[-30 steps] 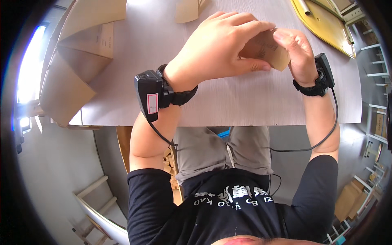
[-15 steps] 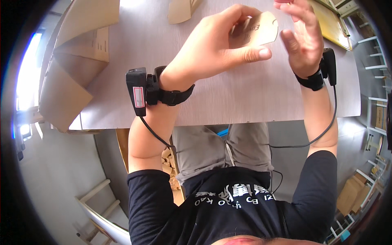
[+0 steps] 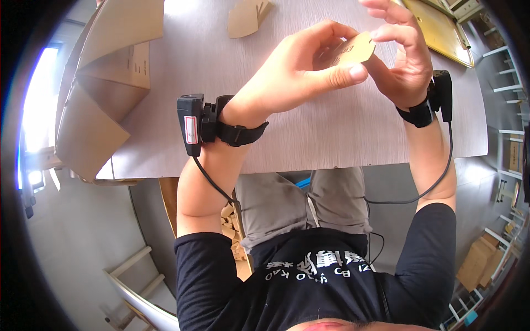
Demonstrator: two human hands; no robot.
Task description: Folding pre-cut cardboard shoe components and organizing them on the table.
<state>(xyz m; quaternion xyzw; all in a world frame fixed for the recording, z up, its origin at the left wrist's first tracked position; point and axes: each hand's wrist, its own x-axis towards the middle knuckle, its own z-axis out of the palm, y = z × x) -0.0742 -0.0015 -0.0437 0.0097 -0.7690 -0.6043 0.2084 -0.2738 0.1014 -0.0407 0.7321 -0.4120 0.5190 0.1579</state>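
A small flat kraft cardboard box [image 3: 356, 49] with dark print is held above the table, tilted, its curved end pointing right. My left hand [image 3: 309, 69] is closed around its left part, thumb along the near side and fingers behind. Close to the right end is my right hand [image 3: 406, 60], its fingers raised and apart. The index fingertip is by the end's upper corner, and the thumb is partly hidden behind the box. Whether these fingertips touch the cardboard I cannot tell. Each wrist wears a black strap with a black device and a cable.
A large open cardboard carton [image 3: 105, 99] stands at the table's left edge. Another small cardboard piece [image 3: 245, 19] lies at the far middle of the table [image 3: 309, 138]. A yellow tray [image 3: 441, 36] is at the far right. Below the left edge, a box holds several small cardboard pieces [image 3: 232, 231].
My right hand has moved down and left to the box's end, its fingers bending towards it. My left hand and the box have shifted slightly nearer, and the box has tilted.
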